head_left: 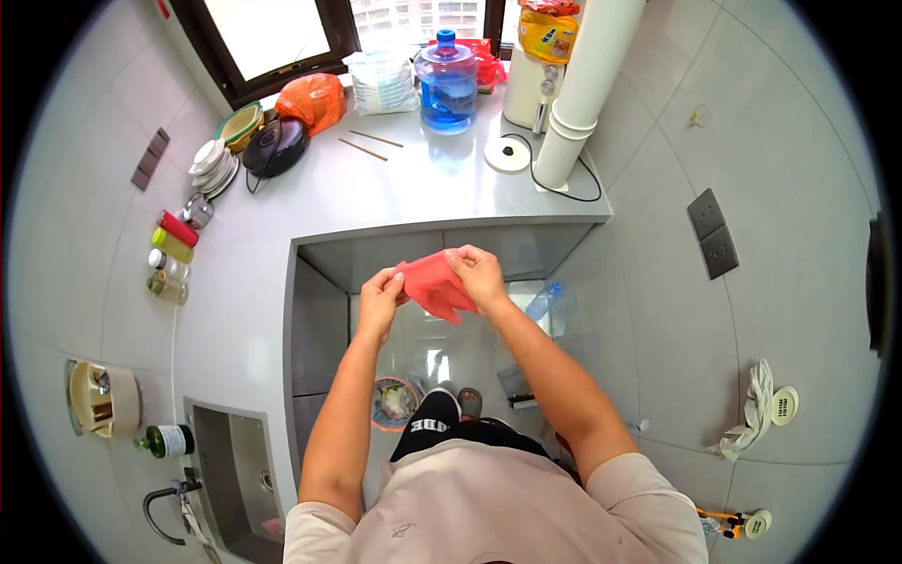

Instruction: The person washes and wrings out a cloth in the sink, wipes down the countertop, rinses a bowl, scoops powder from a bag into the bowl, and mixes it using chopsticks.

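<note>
A thin, limp red cloth is stretched between my two hands, over the gap in front of the counter. My left hand pinches its left end with thumb and fingers. At its upper right corner my right hand grips the edge, fingers closed. The lower part of the cloth hangs in loose folds with uneven, pointed ends. Both hands are apart from the counter.
Ahead on the counter stand a blue water jug, a black round appliance, two chopsticks and a white pipe. Bottles and a sink are left. Below is a waste bin near my feet.
</note>
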The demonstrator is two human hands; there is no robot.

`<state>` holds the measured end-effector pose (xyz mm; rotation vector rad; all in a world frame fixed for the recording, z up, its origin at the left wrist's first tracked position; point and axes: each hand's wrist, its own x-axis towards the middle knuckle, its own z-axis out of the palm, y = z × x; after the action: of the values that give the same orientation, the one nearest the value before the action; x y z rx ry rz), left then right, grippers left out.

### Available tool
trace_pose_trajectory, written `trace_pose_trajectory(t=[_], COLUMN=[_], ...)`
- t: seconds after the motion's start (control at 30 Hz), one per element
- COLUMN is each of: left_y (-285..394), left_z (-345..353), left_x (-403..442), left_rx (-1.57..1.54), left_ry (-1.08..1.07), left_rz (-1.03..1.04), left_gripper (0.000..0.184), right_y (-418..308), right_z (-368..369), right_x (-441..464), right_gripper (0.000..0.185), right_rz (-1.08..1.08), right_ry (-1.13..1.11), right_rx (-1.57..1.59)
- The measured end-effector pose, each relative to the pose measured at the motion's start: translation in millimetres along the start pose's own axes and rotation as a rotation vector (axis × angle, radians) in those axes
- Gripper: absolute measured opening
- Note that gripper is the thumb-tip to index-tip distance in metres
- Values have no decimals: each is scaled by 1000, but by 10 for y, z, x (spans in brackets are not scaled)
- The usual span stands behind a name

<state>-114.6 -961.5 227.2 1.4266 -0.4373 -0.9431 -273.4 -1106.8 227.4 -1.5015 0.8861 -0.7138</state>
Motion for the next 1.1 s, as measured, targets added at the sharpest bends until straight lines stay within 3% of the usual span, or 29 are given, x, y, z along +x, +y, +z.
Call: trace_pose_trajectory(t=[0.07,0.17,0.23,0.27,0.33,0.4,0.5,0.53,0.6,0.67,0.73,0.8,0.83,0.93,1.03,1.1], left_y=[42,-73,-221,-251,-164,-10,244,310,326,187,262,299,307,323,397,450], left_z=[59,67,130,147,204,302,240,182,34,-146,-240,-260,-287,-407,-465,-471], left_x=[74,307,493,594,758,889,1203,1322,1627,2026,2257,2460,2556,2770,3003,3106], left_rx=[-65,-91,518,580,256,92,28,180,332,417,516,183,181,116,281,-3], left_ry=[-9,-3,355,370,47,-129,-103,-39,30,71,22,-98,-101,-210,-142,-93], left_rz=[-27,-37,327,487,292,200,213,239,249,224,202,125,117,67,9,-12], left_gripper=[25,27,24,23,21,19,22,25,29,34,31,28,28,26,27,28], right_y=[-86,-173,-202,-226,-284,-290,-243,-274,-294,-191,-198,-270,-313,-14,110,185], right_z=[-77,-88,-68,-52,-20,53,305,384,507,705,820,850,865,926,883,805], right_x=[66,201,344,439,635,885,1377,1521,1783,2033,2224,2393,2443,2682,2954,3158], right_gripper=[18,17,16,16,15,15,21,21,23,23,21,19,18,17,16,16], right_rz=[227,180,223,263,308,361,523,531,524,534,378,271,168,51,50,148], right_ry=[-217,-363,-324,-281,-334,-392,-350,-360,-520,-434,-415,-414,-419,-369,-283,-197], right_rx=[568,470,456,444,505,559,601,592,600,527,282,127,-29,-12,-105,-15])
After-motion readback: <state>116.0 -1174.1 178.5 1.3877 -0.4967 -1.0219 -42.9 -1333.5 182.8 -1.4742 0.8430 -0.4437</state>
